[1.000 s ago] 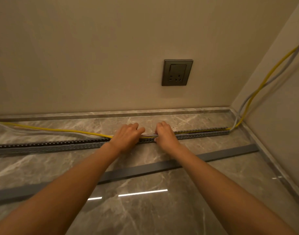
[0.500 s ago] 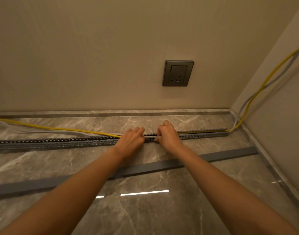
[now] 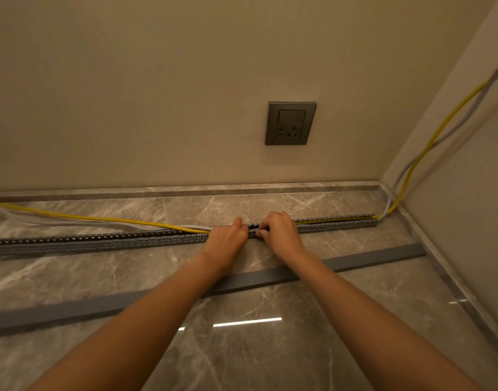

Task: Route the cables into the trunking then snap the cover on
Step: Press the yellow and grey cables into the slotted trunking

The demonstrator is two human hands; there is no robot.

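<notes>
Now pressing further left than a second ago: left hand (image 3: 226, 238) and right hand (image 3: 280, 231) close together on the long grey slotted plastic trunking (image 3: 101, 241), fingers curled down onto its top edge. Cannot tell whether pinching the cables or only pushing on them. To the right, thin yellow cable (image 3: 335, 220) and pale grey cable (image 3: 73, 222) already seated inside the channel; to the left, both lying loose on the marble-patterned floor (image 3: 256, 356) behind it. Routing probably about half done. Flat grey cover strip (image 3: 369, 256) waiting on the floor, nearer the camera, not yet fitted.
</notes>
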